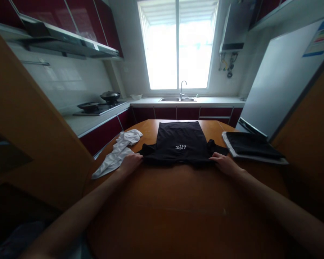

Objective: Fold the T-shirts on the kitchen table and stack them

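A black T-shirt [182,138] with white lettering lies spread on the wooden table [178,194], its collar edge toward me and its hem at the far side. At the shirt's near left corner, by the sleeve, my left hand [131,162] is closed on the cloth. My right hand [223,161] pinches the fabric at the near right corner. Both sleeves look bunched beside the body of the shirt. Close to my left hand lies a crumpled white cloth garment [118,151]. To the right of my right hand is a stack of folded black and white clothes [252,145].
Beyond the table runs a counter with a sink [170,99] and faucet [181,90] under the window. A stove with a lidded pan [109,96] stands at the left. A refrigerator [280,79] rises on the right, and a wooden door [29,126] is at the left.
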Demonstrator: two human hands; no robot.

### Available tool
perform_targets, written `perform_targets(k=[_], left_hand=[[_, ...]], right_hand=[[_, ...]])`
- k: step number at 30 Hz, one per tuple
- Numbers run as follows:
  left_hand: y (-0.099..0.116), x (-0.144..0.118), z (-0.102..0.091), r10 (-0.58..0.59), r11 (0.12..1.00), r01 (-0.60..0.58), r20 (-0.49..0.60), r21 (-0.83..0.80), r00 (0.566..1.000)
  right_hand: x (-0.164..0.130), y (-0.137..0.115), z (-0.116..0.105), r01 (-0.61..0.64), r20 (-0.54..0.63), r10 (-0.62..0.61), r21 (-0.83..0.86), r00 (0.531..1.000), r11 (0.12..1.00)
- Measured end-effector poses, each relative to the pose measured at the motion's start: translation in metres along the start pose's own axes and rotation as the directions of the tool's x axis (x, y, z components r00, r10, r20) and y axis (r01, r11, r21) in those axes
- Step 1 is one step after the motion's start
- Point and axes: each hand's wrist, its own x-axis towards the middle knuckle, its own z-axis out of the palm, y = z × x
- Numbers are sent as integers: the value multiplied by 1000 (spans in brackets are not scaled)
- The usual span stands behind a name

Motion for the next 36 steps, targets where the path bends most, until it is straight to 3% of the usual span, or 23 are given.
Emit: perform_targets(k=[5, 6, 7, 9, 11, 12, 16, 20, 25, 28, 30, 33, 36], left_hand=[[-14, -8, -25, 99, 976, -44, 252, -214, 963], [-13, -4, -28, 107, 965, -41, 246, -261, 963], [-10, 2, -29, 95, 957, -39, 185, -288, 978], [1, 16, -24, 25, 955, -39, -54, -293, 998], [15, 31, -11, -2, 953, -67, -225, -297, 974], [21, 36, -2, 16, 951, -90, -245, -295, 969], [34, 42, 28, 68, 974, -76, -46, -213, 997], [41, 23, 42, -82, 993, 91, 110, -77, 991], [55, -23, 45, -206, 978, 206, 122, 16, 971], [61, -42, 37, -233, 973, 227, 165, 50, 958], [63, -40, 28, -198, 980, 193, 131, 49, 971], [67, -16, 17, -78, 996, 77, -29, -35, 997], [70, 11, 22, -27, 988, 16, -71, -156, 997]], right_hand=[[-7, -6, -15, -29, 219, -31, 267, 975, 963], [-3, -6, -17, -58, 240, -22, 320, 971, 945], [2, -4, -19, -87, 215, 9, 353, 977, 932], [17, -1, -15, -127, 31, 124, 348, 992, 929], [29, -1, -4, -145, -187, 201, 276, 962, 950], [33, -1, 4, -149, -243, 205, 227, 948, 962], [33, -7, 34, -225, -161, 227, 35, 960, 974], [17, -9, 51, -416, -71, 411, -75, 909, 906], [-15, -23, 61, -508, -87, 501, -136, 861, 851], [-33, -38, 54, -538, -94, 530, -153, 843, 829], [-34, -47, 41, -528, -98, 519, -144, 849, 837], [-19, -51, 21, -445, -185, 427, -73, 885, 892], [1, -43, 16, -375, -278, 361, 3, 890, 927]])
